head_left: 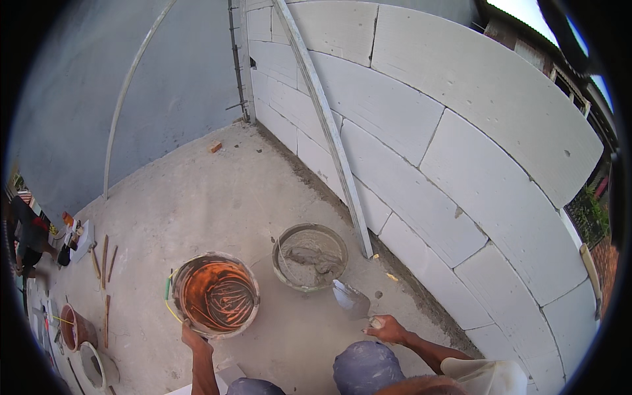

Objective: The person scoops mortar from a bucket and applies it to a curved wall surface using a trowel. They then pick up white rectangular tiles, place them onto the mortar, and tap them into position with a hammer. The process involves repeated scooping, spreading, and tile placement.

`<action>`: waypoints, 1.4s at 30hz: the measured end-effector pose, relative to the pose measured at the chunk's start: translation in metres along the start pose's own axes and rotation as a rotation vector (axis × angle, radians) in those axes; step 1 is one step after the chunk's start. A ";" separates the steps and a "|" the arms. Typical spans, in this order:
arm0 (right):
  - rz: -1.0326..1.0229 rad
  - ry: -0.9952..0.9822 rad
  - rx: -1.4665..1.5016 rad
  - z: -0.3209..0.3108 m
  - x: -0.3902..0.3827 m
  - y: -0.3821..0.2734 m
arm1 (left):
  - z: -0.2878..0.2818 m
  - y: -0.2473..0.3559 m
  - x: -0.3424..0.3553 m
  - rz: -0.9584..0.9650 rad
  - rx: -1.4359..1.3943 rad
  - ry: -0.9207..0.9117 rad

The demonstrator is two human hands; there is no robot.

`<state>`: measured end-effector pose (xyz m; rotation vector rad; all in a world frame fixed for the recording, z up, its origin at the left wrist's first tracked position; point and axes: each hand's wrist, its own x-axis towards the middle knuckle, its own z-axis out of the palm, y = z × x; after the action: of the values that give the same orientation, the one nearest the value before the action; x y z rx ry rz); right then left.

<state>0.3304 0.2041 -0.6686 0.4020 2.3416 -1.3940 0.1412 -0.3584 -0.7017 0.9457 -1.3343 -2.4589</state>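
My left hand [195, 337] is closed on the near-left rim of a bucket [196, 283]. Its inside is orange, streaked with scraped grey residue, and it leans toward me. In my right hand [388, 329] is a trowel [351, 301], gripped by its handle, with the grey blade pointing away to the left. Just beyond the blade stands a second bucket [336, 242], grey and partly filled with wet mortar [306, 262]. The trowel blade appears close to that bucket's near rim; whether they touch I cannot tell.
A white block wall [401, 184] runs along the right, with a metal prop [329, 131] leaning on it. Farther left are wooden sticks [105, 263], a brown bucket [78, 329], a pale bucket [99, 367] and another person [31, 230]. A brick piece [215, 147] lies on the concrete floor [178, 210].
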 end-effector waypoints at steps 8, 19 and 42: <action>0.073 0.001 -0.271 -0.120 -0.121 -0.165 | 0.039 0.071 -0.085 -0.040 1.014 0.338; 0.348 -0.143 -0.018 -0.264 -0.383 -0.536 | -0.017 0.211 -0.430 -0.458 1.531 -0.909; 0.488 0.022 -0.672 -0.714 -0.213 -0.412 | 0.327 0.372 -0.369 -0.771 1.275 -0.369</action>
<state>0.2146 0.6328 0.0575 0.7085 2.3354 -0.3525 0.1793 -0.1854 -0.1095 1.4274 -3.3374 -1.9986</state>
